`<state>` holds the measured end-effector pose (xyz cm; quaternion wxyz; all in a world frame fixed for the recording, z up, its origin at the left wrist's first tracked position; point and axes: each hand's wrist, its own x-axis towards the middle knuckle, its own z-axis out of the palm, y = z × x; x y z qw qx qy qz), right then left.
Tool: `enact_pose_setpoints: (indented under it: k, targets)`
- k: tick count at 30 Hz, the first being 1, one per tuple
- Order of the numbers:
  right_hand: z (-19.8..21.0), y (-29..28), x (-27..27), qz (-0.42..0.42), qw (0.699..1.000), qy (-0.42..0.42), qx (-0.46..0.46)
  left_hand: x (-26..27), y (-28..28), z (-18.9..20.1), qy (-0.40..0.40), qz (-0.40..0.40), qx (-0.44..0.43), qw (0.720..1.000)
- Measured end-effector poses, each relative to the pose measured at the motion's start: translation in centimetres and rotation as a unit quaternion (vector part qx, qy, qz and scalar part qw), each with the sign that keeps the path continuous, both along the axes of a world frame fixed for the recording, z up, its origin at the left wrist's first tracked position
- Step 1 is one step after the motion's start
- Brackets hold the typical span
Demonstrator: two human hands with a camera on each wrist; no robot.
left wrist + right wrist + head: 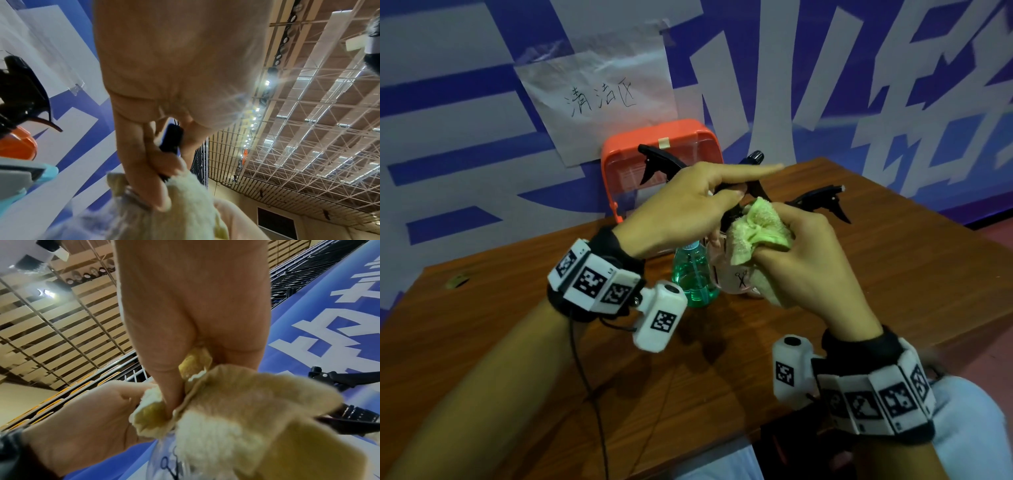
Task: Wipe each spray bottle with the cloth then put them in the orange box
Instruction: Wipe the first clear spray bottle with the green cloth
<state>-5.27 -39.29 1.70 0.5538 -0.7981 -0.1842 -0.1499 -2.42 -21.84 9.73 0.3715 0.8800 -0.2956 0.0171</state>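
Note:
My left hand (pixel 709 202) grips the black spray head (pixel 171 141) of a clear bottle (pixel 736 281) with a scissors mark, its index finger stretched out straight. My right hand (pixel 804 250) holds a bunched yellow-green cloth (pixel 760 229) against that bottle's neck and shoulder. In the right wrist view the cloth (pixel 236 405) covers the bottle (pixel 170 464). A green bottle (pixel 693 277) stands on the table just left of it. A third black trigger head (pixel 822 200) shows behind my right hand; its bottle is hidden. The orange box (pixel 626 144) stands at the back by the wall.
The brown wooden table (pixel 893 274) ends close to my body and on the right. A paper sign (pixel 599 99) is taped to the blue and white wall behind the box. A black trigger head (pixel 654 161) rises in front of the box.

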Motion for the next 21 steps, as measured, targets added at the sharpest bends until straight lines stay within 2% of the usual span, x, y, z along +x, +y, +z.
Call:
enact_pose_setpoints:
  k: [5, 7, 10, 12, 16, 21]
  targets:
    - [0.0, -1.2, 0.6, 0.021, 1.0, 0.004, 0.0, 0.2, 1.2, 2.5, 0.095, -0.063, 0.029, 0.993]
    - [-0.1, -1.8, 0.7, 0.035, 0.999, 0.007, -0.007, 0.4, 1.7, 3.6, 0.105, -0.084, 0.085, 0.987]
    - [-0.1, -2.7, 0.9, 0.056, 0.998, 0.011, -0.006, 0.9, 2.0, 4.4, 0.039, -0.113, 0.202, 0.972]
    - [-0.1, -3.1, 1.0, 0.07, 0.997, 0.015, 0.001, 1.2, 1.8, 4.3, -0.028, -0.117, 0.237, 0.964]
    - [-0.2, -3.2, 0.8, 0.064, 0.997, 0.014, 0.035, 1.7, 1.4, 3.6, -0.113, -0.105, 0.209, 0.966]
    - [-0.1, -3.0, 0.4, -0.058, 0.997, -0.047, 0.025, 1.3, 1.3, 3.3, -0.196, -0.04, 0.218, 0.955]
